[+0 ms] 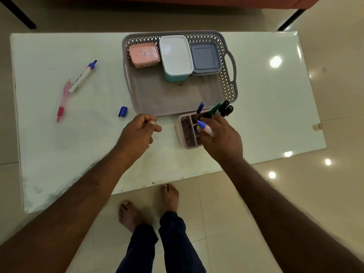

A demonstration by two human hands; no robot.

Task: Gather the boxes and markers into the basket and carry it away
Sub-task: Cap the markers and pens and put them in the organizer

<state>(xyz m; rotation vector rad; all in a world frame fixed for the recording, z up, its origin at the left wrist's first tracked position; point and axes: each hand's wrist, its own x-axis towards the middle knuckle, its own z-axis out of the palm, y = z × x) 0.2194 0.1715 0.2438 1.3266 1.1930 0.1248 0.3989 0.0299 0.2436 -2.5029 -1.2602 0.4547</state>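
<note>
Glossy cream floor tiles [246,213] bouncing ceiling lights, white tabletop [59,146] on black legs [18,13], something reddish-brown up top [197,0].

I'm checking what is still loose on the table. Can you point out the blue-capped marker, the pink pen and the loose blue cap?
blue-capped marker [82,76]: head view, middle of its white barrel.
pink pen [63,101]: head view, mid-barrel.
loose blue cap [123,111]: head view, centre of the cap.
</note>
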